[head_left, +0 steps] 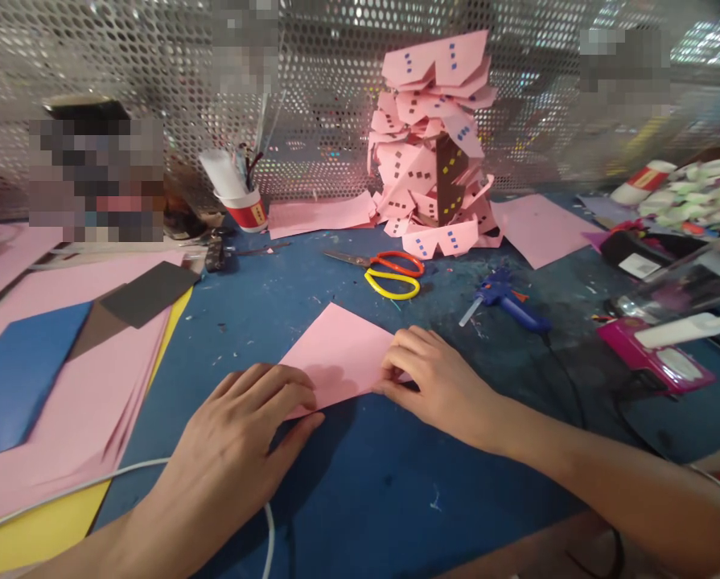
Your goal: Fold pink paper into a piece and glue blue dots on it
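Observation:
A sheet of pink paper (340, 346) lies on the blue tabletop in front of me, one corner pointing away. My left hand (244, 418) has its fingers curled over the sheet's left front part, the thumb at the near edge. At the right side, my right hand (423, 374) pinches the paper's edge between thumb and bent fingers. The fingers cover both side corners. Just beyond the sheet rest scissors (396, 274) with one red and one yellow handle loop. A blue glue gun (508, 301) with a clear glue stick lies beyond my right hand.
A tall pile of folded pink paper pieces (417, 173) with small coloured squares stands against the perforated metal panel (323, 96). Pink sheets (112, 386) and a blue piece (25, 378) are stacked at left. A paper cup (242, 209) holds tools. A white cable (136, 465) passes under my left arm.

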